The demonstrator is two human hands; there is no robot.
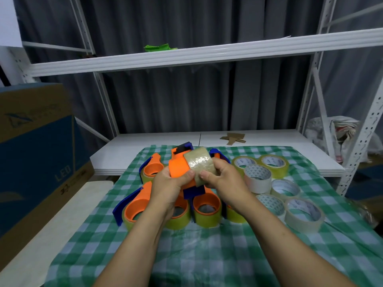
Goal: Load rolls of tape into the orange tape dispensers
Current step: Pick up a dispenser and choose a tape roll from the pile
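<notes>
Orange plastic first: the tape dispenser (178, 168) you're loading is up in the air over the middle of the pile. Your left hand (169, 184) grips it, fingers curled round the body. The tape roll (199, 163) is pressed against the dispenser's right side, and your right hand (224, 180) pinches its lower edge between thumb and fingertips. The roll's outer band faces you, so the core is hidden and I can't tell whether it's seated on the hub yet. My guess is that the push goes from your right hand toward your left.

Straight below sit the loaded dispensers (207, 206) with blue blades, bunched on the green checked cloth (207, 255). The loose rolls (257, 177) wait just to your right, an easy reach for that hand. A cardboard box (35, 152) stands well off to the left. Nothing's in the way between your hands.
</notes>
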